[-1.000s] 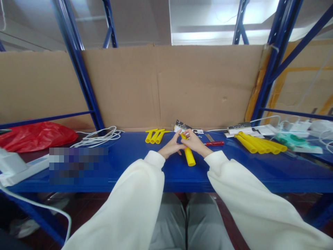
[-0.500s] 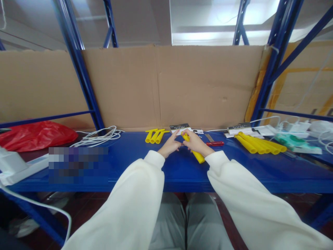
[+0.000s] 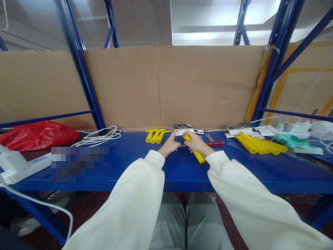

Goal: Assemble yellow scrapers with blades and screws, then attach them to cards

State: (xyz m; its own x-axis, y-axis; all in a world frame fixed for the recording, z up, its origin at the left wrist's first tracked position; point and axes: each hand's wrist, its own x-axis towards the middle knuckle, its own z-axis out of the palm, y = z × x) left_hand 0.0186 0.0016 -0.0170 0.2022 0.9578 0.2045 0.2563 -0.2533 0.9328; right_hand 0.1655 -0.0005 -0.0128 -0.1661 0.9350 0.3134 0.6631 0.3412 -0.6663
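My right hand (image 3: 197, 143) is closed around a yellow plastic handle (image 3: 199, 157), its hollow round end pointing down toward me. The handle's far end is largely covered by my fingers. My left hand (image 3: 169, 144) has its thumb and index finger apart, the index finger at the left edge of a black-and-white printed card (image 3: 182, 129). This card lies just beyond both hands, partly behind the right fingertips. A red-handled tool (image 3: 215, 143), with a thin shaft running left under my right hand, rests beside a flat metal blade (image 3: 209, 138).
Three yellow T-shaped handles (image 3: 155, 136) lie left of my hands. Several more yellow handles (image 3: 256, 144) lie at right beside stacked cards (image 3: 239, 129). White cable (image 3: 101, 137), a red bag (image 3: 39, 134) and a power strip (image 3: 28, 168) occupy the left side. Cardboard (image 3: 208, 86) walls the back.
The printed card has shifted slightly right and shows more of its white part. My left index finger has drawn back a little. My right hand keeps its grip on the yellow handle.
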